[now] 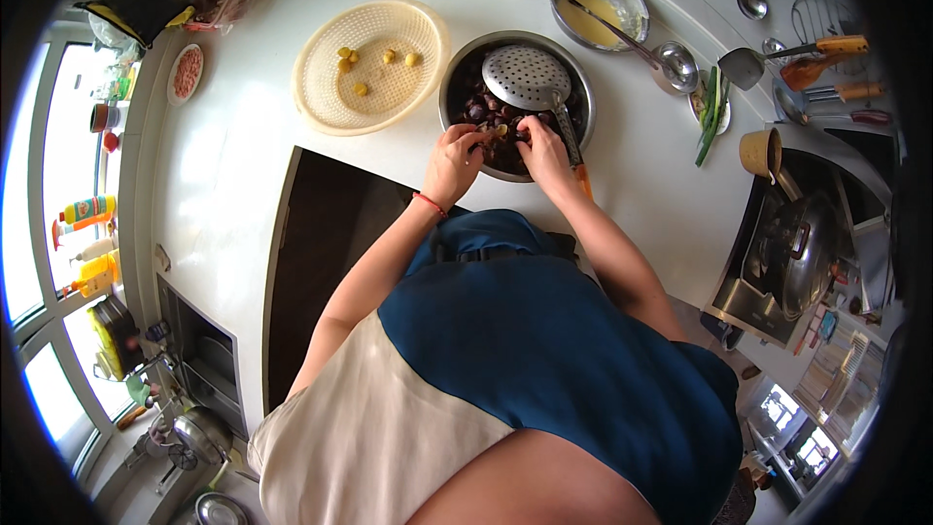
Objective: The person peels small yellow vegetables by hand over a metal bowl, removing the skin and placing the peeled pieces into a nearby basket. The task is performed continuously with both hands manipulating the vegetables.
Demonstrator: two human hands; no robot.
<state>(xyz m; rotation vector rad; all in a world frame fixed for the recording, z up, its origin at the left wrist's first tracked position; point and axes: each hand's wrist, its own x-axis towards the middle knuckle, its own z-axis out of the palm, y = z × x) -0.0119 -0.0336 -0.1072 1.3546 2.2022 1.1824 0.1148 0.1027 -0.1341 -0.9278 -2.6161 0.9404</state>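
Observation:
A steel basin (589, 103) holds many dark brown chestnuts (477, 111), with a perforated skimmer (526, 76) lying over them, its handle across the near right rim. My left hand (453, 166), with a red cord at the wrist, reaches over the near left rim, fingers bent around a piece of brown shell. My right hand (545, 153) is at the near right, its thumb and forefinger closed on a dark chestnut (522, 135). Between the hands shows a yellow kernel (501, 130). Left of the basin, a cream plastic colander (313, 98) holds several peeled yellow kernels (360, 89).
A steel bowl of yellow batter (599, 20) with a ladle (676, 67) stands behind right. Green onions (708, 117) lie on a plate farther right, near the stove with a lidded wok (798, 251). A plate of minced meat (186, 73) is far left.

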